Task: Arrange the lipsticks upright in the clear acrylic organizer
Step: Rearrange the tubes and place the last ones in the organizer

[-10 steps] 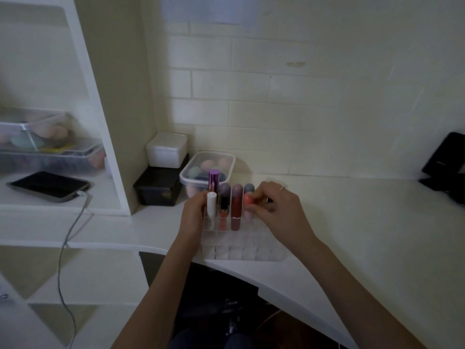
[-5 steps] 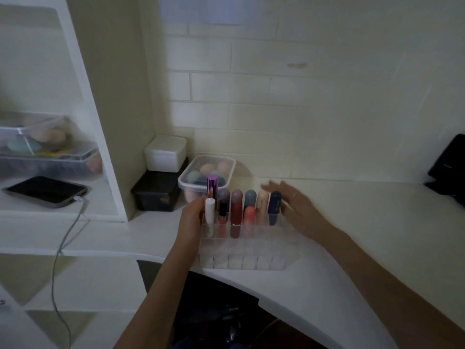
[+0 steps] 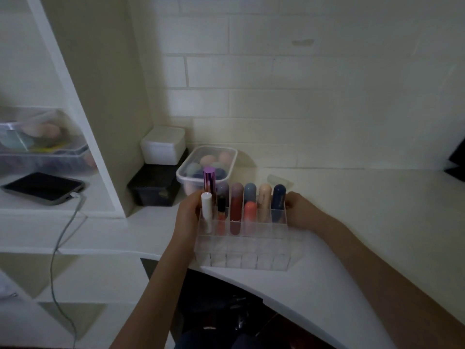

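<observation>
The clear acrylic organizer [image 3: 251, 250] stands on the white desk near its curved front edge. Several lipsticks stand upright in its back rows: a white tube [image 3: 206, 210], a purple metallic one [image 3: 208, 181], a dark red one [image 3: 236, 210], a coral one [image 3: 250, 212], a beige one [image 3: 264, 201] and a navy one [image 3: 278, 201]. The front rows hold nothing. My left hand [image 3: 187, 214] grips the organizer's left side. My right hand [image 3: 300, 210] grips its right side, fingers curled at the back right corner.
A lidded clear tub of makeup sponges [image 3: 206, 165] sits just behind the organizer. A white box [image 3: 163, 144] rests on a black box [image 3: 156, 188] in the corner. A phone [image 3: 42, 188] with a cable lies on the left shelf. A small clear object [image 3: 278, 179] lies behind the navy lipstick.
My right hand let go of the coral lipstick, now standing in its slot, swung out to the right and came back onto the organizer's right side. My left hand stayed on the left side.
</observation>
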Available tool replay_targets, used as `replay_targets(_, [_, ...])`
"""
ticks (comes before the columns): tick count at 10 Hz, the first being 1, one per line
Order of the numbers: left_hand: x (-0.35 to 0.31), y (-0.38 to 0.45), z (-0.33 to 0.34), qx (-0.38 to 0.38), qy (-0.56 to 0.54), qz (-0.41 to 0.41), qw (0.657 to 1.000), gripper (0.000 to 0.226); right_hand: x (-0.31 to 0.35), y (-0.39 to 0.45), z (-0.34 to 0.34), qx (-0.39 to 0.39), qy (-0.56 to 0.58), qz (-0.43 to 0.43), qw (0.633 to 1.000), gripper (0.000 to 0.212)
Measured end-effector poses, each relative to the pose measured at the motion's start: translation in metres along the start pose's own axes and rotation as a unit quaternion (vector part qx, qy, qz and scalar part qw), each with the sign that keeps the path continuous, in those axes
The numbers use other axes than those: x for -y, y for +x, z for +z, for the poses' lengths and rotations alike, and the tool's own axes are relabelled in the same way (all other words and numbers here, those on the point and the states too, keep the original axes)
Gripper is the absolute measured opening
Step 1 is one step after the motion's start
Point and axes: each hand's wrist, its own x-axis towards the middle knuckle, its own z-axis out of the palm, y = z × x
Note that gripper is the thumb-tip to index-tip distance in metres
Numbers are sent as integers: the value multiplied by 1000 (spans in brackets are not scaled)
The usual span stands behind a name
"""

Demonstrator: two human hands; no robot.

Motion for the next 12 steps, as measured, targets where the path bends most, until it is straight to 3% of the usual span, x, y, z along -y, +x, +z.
replay_targets(1, [0, -2, 1, 7, 1, 4, 1000, 31, 17, 4, -11, -54, 16, 84, 995, 21])
replay_targets(3, [-2, -4, 1, 4, 13, 4, 1000, 27, 14, -5, -12, -231, 207, 8, 951, 29])
replay_targets(4, [-3, -3, 3, -5, 7, -14, 1000, 32, 11, -10, -15, -225, 225, 6, 948, 36])
replay_targets(6, [-3, -5, 2, 4, 16, 6, 1000, 29, 14, -9, -12, -262, 259, 12, 930, 9])
replay_targets(8, [-3, -6, 2, 21, 9, 21, 1000, 26, -6, 10, -21, -371, 62, 47, 925, 8])
replay_targets(9, [-3, -5, 2, 28, -13, 11, 999, 32, -23, 22, -27, -310, -76, 128, 939, 24])
replay_targets(10, [-2, -2, 1, 39, -25, -1, 999, 27, -34, 32, -30, -255, -132, 192, 938, 47])
replay_targets(12, [-3, -4, 1, 48, -33, 15, 998, 20, -27, 49, -34, -221, -117, 180, 951, 28])
